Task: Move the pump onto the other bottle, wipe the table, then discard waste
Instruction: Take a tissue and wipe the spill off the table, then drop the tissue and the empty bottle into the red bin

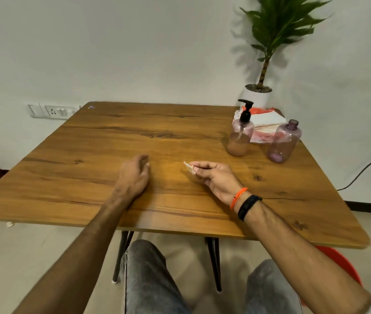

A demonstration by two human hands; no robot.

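Observation:
A black pump [246, 109] sits on a pinkish bottle [240, 138] that holds some liquid, at the table's far right. Beside it on the right stands a second purple bottle [284, 142], open at the neck and nearly empty. Behind both lies a stack of white and red cloths or paper [267, 123]. My right hand [214, 176] pinches a small pale scrap of waste [189, 167] just above the wooden table [112, 143]. My left hand [134, 175] rests on the table with curled fingers; what it holds, if anything, is hidden.
A potted plant [270, 41] in a white pot stands behind the table's far right corner. A wall socket [53, 111] is at far left, a black cable [365, 168] runs down the right wall, and something red [340, 264] sits under the table's near right corner.

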